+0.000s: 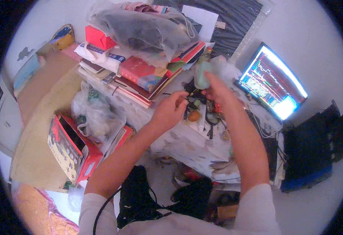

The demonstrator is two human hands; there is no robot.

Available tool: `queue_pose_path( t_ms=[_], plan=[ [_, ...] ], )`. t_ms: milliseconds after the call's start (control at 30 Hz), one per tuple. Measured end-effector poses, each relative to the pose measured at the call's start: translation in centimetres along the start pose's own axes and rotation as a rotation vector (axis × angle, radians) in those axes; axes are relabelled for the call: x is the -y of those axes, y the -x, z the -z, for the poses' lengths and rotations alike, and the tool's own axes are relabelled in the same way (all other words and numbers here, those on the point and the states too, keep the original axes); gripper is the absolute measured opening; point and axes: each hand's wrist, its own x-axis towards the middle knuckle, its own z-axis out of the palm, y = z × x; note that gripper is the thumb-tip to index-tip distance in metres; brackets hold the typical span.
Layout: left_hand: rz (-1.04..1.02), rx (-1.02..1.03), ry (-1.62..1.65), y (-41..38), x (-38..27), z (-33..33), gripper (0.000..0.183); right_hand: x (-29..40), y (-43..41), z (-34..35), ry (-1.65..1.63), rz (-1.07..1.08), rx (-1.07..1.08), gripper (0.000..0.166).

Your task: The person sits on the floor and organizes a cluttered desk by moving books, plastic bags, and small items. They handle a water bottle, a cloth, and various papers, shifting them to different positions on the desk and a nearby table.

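Observation:
My right hand (215, 85) is at a pale green translucent container (203, 75), its fingers against the container's right side; whether it grips it I cannot tell. My left hand (171, 110) hovers over the cluttered table, fingers curled and thumb apart, with no object visible between them. Between and below the hands lie small dark items, a round orange-brown thing (194, 116) and a black-handled magnifying glass or similar round tool (212, 120). A glass bottle (207, 54) stands behind the green container.
Books (139, 73) are stacked at the back left beneath a large plastic bag (151, 29). A lit monitor (273, 82) stands at the right. Another plastic bag (92, 111) and an opened red box (68, 147) lie on the left. A white cable (261, 126) runs below the monitor.

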Motion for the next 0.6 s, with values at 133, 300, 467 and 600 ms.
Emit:
queue_pose_path(
  t_ms=[133,300,467,600],
  plan=[
    [-0.031,0.007,0.138,0.0,0.6,1.3,0.028,1.2,-2.8,-0.1,0.140,-0.009,-0.073,0.054],
    [-0.052,0.020,0.174,-0.7,2.4,1.3,0.028,1.6,-4.8,1.0,0.336,-0.017,-0.116,0.055],
    [-0.039,0.028,0.096,-0.6,1.6,1.0,0.032,0.8,-7.2,2.0,0.403,-0.031,-0.106,0.055],
    [-0.381,-0.092,-0.254,-0.2,1.7,1.8,0.044,1.4,-8.5,1.3,0.461,-0.010,-0.057,0.056]
  ],
)
